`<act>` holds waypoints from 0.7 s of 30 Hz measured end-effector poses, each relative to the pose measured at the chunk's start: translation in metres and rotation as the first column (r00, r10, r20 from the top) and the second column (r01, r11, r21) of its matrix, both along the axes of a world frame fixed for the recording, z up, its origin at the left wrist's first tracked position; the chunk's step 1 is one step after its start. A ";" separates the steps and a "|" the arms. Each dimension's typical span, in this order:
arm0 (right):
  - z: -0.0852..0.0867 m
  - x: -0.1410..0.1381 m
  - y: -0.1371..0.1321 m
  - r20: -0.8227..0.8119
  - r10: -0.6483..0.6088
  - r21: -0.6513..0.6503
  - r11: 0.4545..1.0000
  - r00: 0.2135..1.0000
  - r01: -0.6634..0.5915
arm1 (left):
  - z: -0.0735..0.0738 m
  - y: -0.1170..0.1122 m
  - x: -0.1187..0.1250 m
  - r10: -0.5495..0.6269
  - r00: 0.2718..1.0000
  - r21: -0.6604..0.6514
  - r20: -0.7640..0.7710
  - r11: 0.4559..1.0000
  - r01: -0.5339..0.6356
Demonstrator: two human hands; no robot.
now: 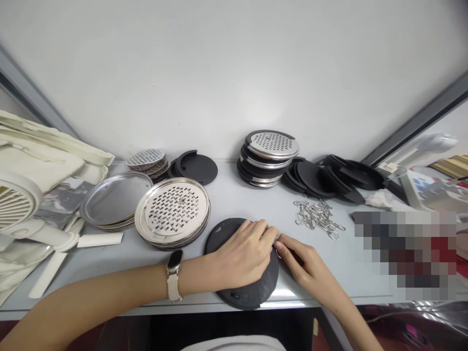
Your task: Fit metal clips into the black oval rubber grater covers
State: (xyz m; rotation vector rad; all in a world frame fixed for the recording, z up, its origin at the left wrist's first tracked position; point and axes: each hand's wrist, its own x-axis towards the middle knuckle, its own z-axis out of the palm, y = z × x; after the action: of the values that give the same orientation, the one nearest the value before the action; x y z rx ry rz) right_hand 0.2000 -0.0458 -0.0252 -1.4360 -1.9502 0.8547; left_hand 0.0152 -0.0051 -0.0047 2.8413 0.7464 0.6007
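Observation:
A round black plastic disc [252, 290] lies at the front edge of the table, under my left hand [243, 253]. The fingers of that hand are curled over the disc toward its right rim, and the wrist above wears a watch with a pale strap. My right hand [302, 258] is closed in a pinch at the same rim, with a small metal wire clip [278, 254] showing partly between thumb and forefinger. Both hands' fingertips nearly meet there, so most of the clip is hidden. Behind my right hand lies a loose pile of similar wire clips [316, 217].
Round metal grater plates [177, 209] and plain metal discs [117, 195] are stacked at left, near a white fan [18, 204]. A stack of black-rimmed graters [270, 161] stands at the back. Black plastic parts [312, 178] lie to its right.

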 end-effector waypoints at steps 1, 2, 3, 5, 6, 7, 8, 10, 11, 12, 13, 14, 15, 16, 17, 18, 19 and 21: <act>0.000 0.000 0.000 0.005 0.002 -0.002 1.000 1.000 -0.001 | 0.000 0.000 0.000 0.012 1.000 -0.014 0.004 1.000 -0.012; 0.000 0.000 0.000 0.013 -0.002 0.000 1.000 1.000 0.002 | 0.000 -0.001 0.000 0.027 1.000 -0.032 0.011 0.999 -0.026; 0.000 0.000 0.000 0.023 -0.007 0.006 1.000 1.000 0.007 | 0.000 -0.001 0.000 0.043 0.999 -0.053 0.018 0.998 -0.042; 0.000 0.000 -0.001 0.042 -0.014 0.019 1.000 0.999 0.014 | 0.000 -0.001 0.000 0.071 0.997 -0.089 0.027 0.994 -0.068; 0.000 0.000 -0.001 0.049 -0.015 0.023 1.000 0.999 0.014 | 0.000 -0.001 0.000 0.078 0.997 -0.098 0.029 0.992 -0.075; 0.000 0.000 -0.001 0.053 -0.014 0.025 1.000 0.998 0.013 | 0.000 -0.001 -0.001 0.079 0.997 -0.102 0.028 0.992 -0.075; 0.000 0.000 -0.001 0.057 -0.012 0.025 1.000 0.998 0.011 | 0.000 -0.001 -0.001 0.071 0.997 -0.100 0.023 0.993 -0.068; 0.000 -0.001 -0.001 0.058 -0.008 0.022 1.000 0.998 0.007 | 0.000 0.000 -0.001 0.038 0.999 -0.079 0.006 0.996 -0.038; -0.001 -0.001 -0.001 0.057 -0.006 0.020 1.000 0.998 0.005 | 0.000 0.000 -0.001 0.019 1.000 -0.064 -0.003 0.998 -0.019; -0.001 -0.001 0.000 0.056 -0.006 0.019 1.000 0.998 0.005 | 0.000 0.000 0.000 0.001 1.000 -0.050 -0.010 0.999 -0.001; -0.001 -0.001 0.000 0.057 -0.007 0.016 1.000 0.998 0.006 | 0.000 0.001 0.000 -0.012 1.000 -0.037 -0.014 0.999 0.011; -0.001 -0.001 0.000 0.059 -0.009 0.014 1.000 0.998 0.008 | 0.000 0.001 0.000 -0.022 1.000 -0.028 -0.015 0.999 0.022; -0.001 -0.001 0.000 0.060 -0.010 0.012 1.000 0.998 0.010 | 0.000 0.001 0.000 -0.027 1.000 -0.022 -0.011 0.999 0.026; -0.001 -0.001 -0.001 0.059 -0.010 0.010 1.000 0.998 0.010 | 0.000 0.001 0.000 -0.028 1.000 -0.018 -0.005 0.999 0.028; -0.001 -0.001 -0.001 0.056 -0.011 0.010 1.000 0.998 0.010 | 0.000 0.001 0.000 -0.029 1.000 -0.015 -0.001 0.999 0.028; -0.002 -0.001 -0.001 0.052 -0.010 0.009 1.000 0.999 0.010 | 0.000 0.001 0.000 -0.031 1.000 -0.013 0.002 0.999 0.031; -0.002 -0.001 -0.001 0.045 -0.011 0.010 1.000 0.999 0.010 | 0.000 0.001 -0.001 -0.033 0.999 -0.010 0.003 0.999 0.033; -0.003 0.000 -0.002 0.037 -0.017 0.017 1.000 0.999 0.017 | 0.000 0.001 -0.001 -0.035 0.999 -0.010 -0.001 0.999 0.035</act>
State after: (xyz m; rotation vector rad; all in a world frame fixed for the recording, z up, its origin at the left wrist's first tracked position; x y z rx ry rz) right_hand 0.1998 -0.0477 -0.0286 -1.4664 -1.9650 0.8084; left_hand 0.0140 -0.0039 -0.0048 2.8397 0.6962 0.5884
